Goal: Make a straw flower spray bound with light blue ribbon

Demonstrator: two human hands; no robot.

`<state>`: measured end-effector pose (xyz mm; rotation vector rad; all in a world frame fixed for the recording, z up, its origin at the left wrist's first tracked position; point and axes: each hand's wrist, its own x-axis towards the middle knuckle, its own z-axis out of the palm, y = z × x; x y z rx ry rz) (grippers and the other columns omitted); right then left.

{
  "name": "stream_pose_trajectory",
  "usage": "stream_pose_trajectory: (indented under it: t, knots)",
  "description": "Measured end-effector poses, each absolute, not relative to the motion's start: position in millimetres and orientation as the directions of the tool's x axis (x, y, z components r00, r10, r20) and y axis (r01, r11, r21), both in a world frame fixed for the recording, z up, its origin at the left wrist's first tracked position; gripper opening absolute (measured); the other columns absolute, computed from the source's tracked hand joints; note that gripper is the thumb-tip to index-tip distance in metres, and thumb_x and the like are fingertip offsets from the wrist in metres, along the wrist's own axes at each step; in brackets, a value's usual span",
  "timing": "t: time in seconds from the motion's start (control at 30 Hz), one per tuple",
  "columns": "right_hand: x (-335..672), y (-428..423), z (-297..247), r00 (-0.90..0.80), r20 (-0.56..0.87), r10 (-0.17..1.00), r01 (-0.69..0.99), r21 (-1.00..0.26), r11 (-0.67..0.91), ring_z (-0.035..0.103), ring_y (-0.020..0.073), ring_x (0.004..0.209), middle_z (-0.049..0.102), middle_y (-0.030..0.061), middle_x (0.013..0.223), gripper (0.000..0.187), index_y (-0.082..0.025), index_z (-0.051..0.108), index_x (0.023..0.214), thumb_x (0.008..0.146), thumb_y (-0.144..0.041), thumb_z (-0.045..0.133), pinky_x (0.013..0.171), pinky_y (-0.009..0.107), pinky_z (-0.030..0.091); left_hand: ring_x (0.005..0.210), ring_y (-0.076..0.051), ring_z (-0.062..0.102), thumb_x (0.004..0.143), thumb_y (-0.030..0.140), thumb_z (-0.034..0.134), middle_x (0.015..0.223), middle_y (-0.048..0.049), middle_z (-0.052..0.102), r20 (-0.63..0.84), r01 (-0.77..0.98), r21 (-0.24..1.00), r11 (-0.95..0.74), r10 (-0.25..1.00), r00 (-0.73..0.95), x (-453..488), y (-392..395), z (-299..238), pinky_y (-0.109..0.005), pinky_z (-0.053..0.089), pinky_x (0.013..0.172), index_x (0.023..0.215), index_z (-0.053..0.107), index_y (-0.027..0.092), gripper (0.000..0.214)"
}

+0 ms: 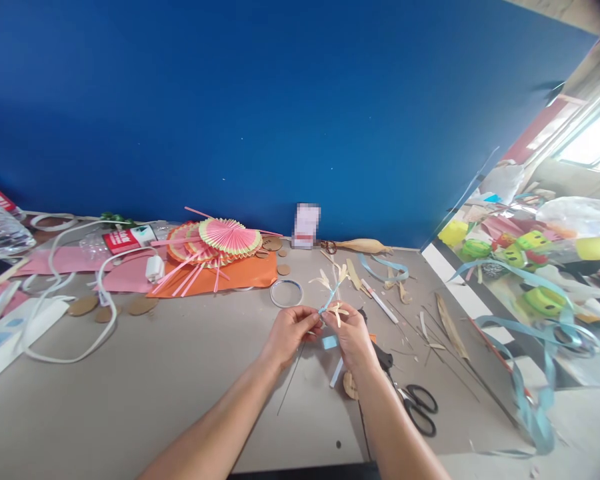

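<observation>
Both hands met above the middle of the grey table [180, 373], just in front of the person. The left hand [291, 331] had its thumb and fingertips pinched shut on the lower end of a small straw bundle [336, 309], a few pale strips splayed like petals with a light blue ribbon strip [331, 291] running up through them. The right hand [351, 337] was closed on the same bundle from the other side, fingers curled tight, so the two hands touched at the fingertips. The bundle was lifted clear of the table, tilted away from the person. Just beyond it lay a white ring [286, 293], and loose straw scraps [353, 273] were scattered near a curled blue ribbon [385, 270]. Black-handled scissors [420, 407] lay on the table to the right of the right forearm. Further left, pink and yellow pleated paper fans [227, 239] rested on an orange sheet [250, 273], with a white charger [155, 268] and its cable [80, 347] looping across the table beside brown cardboard discs [83, 305]. A blue wall [280, 100] stood behind
</observation>
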<state>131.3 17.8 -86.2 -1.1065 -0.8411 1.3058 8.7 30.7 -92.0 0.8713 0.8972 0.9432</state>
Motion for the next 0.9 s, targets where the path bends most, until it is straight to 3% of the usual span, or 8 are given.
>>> stream_pose_trajectory:
  t: [0.23, 0.4, 0.6, 0.77, 0.9]
  knots:
    - [122.3, 14.0, -81.4, 0.136, -0.108, 0.985, -0.321, -0.945, -0.059, 0.041, 0.0079, 0.044, 0.048, -0.0055, 0.046, 0.019, -0.017, 0.048, 0.056, 0.057, -0.023, 0.065, 0.045, 0.02, 0.032, 0.049, -0.01, 0.053, 0.066, 0.038, 0.058, 0.058, -0.002, 0.058, -0.148, -0.179, 0.964, 0.196, 0.957, 0.25, 13.8, 27.7, -98.0, -0.021, 0.039, 0.048, 0.074, 0.057, 0.011, 0.028]
    - [119.0, 13.6, -81.2, 0.166, -0.08, 0.983, -0.326, -0.945, -0.022, 0.042, 0.008, 0.046, 0.049, -0.0058, 0.047, 0.017, -0.017, 0.046, 0.057, 0.059, -0.022, 0.062, 0.047, 0.02, 0.032, 0.049, -0.01, 0.052, 0.072, 0.035, 0.052, 0.06, 0.0003, 0.058, 0.078, -0.027, 0.997, -0.074, 0.985, 0.152, 15.9, 21.2, -101.1, -0.022, 0.042, 0.05, 0.097, 0.053, 0.016, 0.032]
    - [119.4, 14.0, -82.5, 0.231, -0.078, 0.97, -0.3, -0.954, -0.005, 0.042, 0.0072, 0.048, 0.047, -0.0066, 0.049, 0.015, -0.017, 0.046, 0.058, 0.058, -0.02, 0.061, 0.051, 0.02, 0.032, 0.052, -0.01, 0.05, 0.077, 0.027, 0.046, 0.064, -0.0012, 0.06, 0.316, 0.26, 0.902, -0.346, 0.937, 0.151, 15.5, 16.5, -101.3, -0.021, 0.04, 0.055, 0.093, 0.058, 0.017, 0.022]
    - [117.6, 12.7, -85.1, 0.284, -0.091, 0.954, -0.238, -0.971, -0.022, 0.043, 0.0085, 0.05, 0.049, -0.0052, 0.052, 0.014, -0.017, 0.047, 0.059, 0.058, -0.021, 0.061, 0.052, 0.021, 0.034, 0.064, -0.014, 0.054, 0.078, 0.023, 0.043, 0.076, -0.0043, 0.064, 0.355, 0.333, 0.854, -0.399, 0.916, 0.187, 12.8, 15.6, -98.4, -0.023, 0.038, 0.062, 0.094, 0.06, 0.02, 0.023]
    - [112.8, 10.6, -83.4, 0.294, -0.1, 0.951, -0.228, -0.973, -0.032, 0.042, 0.0082, 0.049, 0.048, -0.0056, 0.051, 0.016, -0.017, 0.046, 0.057, 0.058, -0.023, 0.061, 0.052, 0.021, 0.033, 0.063, -0.015, 0.052, 0.078, 0.026, 0.042, 0.072, -0.0043, 0.062, 0.311, 0.293, 0.888, -0.355, 0.932, 0.187, 10.2, 15.0, -94.2, -0.023, 0.034, 0.061, 0.088, 0.062, 0.021, 0.022]
